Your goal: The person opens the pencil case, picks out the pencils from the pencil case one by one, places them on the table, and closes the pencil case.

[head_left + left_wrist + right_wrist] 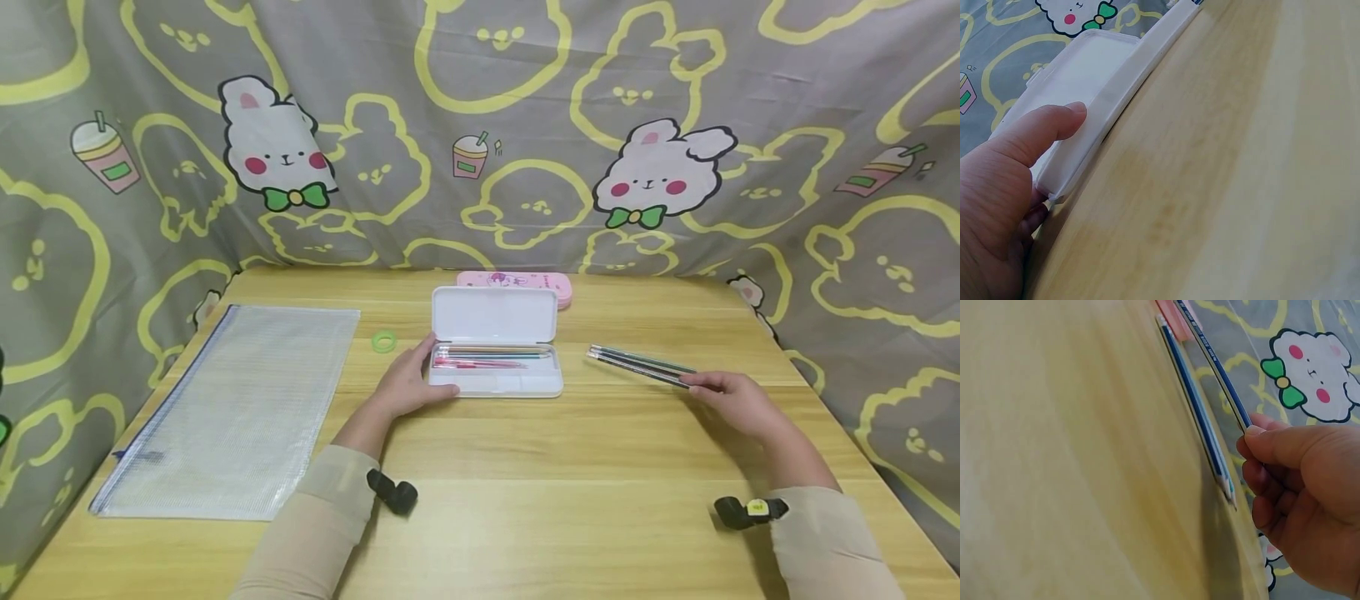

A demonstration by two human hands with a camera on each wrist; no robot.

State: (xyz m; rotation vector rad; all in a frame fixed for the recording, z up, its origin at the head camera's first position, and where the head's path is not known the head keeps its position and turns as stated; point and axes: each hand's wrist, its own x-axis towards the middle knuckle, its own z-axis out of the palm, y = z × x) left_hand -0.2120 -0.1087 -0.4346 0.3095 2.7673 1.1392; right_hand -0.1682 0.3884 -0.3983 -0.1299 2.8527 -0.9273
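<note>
- One cloth (390, 50) with rabbits, behind the far edge
- Wooden table (525, 500)
- Mesh bag (232, 408) along the table's left edge
- White pencil case (495, 315), lid raised, near the middle of the far edge, writing tools (495, 351) inside
- Pink case (551, 287) behind it
- Left hand (405, 385) gripping the white case's left end, thumb on its near side
- Right hand (738, 402) toward the right edge, pinching one pencil (1215, 362)
- Loose pencils (1194, 406) on the table, just beside that pencil
- Green ring (383, 341) between bag and white case
</note>
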